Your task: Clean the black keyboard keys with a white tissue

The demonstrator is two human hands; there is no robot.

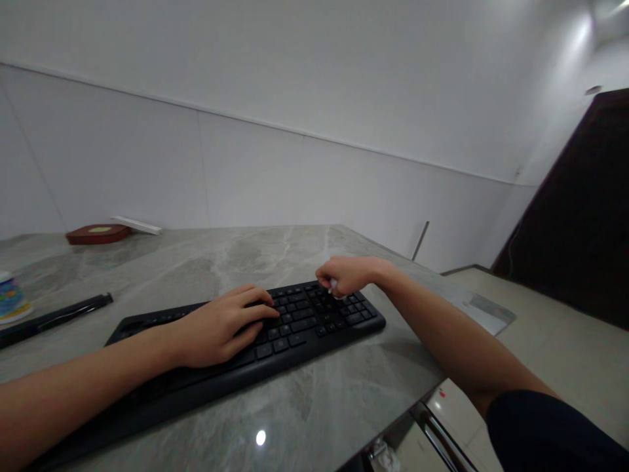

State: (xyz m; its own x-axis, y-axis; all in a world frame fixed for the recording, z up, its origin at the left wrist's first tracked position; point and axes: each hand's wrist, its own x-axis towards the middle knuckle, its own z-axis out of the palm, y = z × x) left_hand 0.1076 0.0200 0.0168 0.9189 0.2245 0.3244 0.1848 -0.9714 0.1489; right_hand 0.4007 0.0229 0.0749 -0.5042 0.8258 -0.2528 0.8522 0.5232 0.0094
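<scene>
A black keyboard [314,351] lies at a slant on the grey marbled tabletop [314,406]. My left hand [221,328] rests flat over its middle keys with the fingers stretched out, covering part of the left side. Above the keys near the right end, my right hand [350,274] is closed in a pinch. A bit of a small white wad [333,284], perhaps tissue or cloth, shows between its fingers and reaches down to the keys. Most of the wad is hidden by the hand.
To the left are a black stick-like object [63,318] and a white-and-blue container [12,301]. A red box [98,233] and a white bar [137,225] sit by the wall. Below the table's right edge, an open drawer [417,446] shows.
</scene>
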